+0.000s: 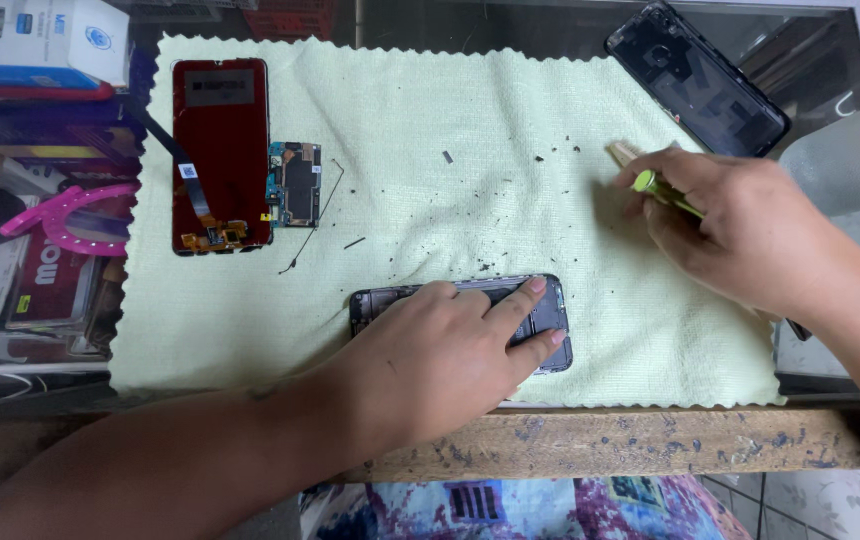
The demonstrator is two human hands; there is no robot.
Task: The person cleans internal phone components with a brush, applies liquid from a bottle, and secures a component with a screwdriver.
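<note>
My left hand (440,350) lies flat on an opened phone frame (550,320) near the front edge of a pale green cloth (430,110), fingers spread over its dark inside. My right hand (740,230) hovers over the cloth's right side, holding a thin tool with a green handle and pale tip (645,180). Small dark specks are scattered on the cloth between the hands.
A red phone screen panel with a flex cable (220,150) and a small circuit board (296,184) lie at the cloth's left. A dark phone back cover (695,80) rests at the top right. Boxes and a pink object (60,215) sit under the glass at left. A wooden edge (630,440) runs along the front.
</note>
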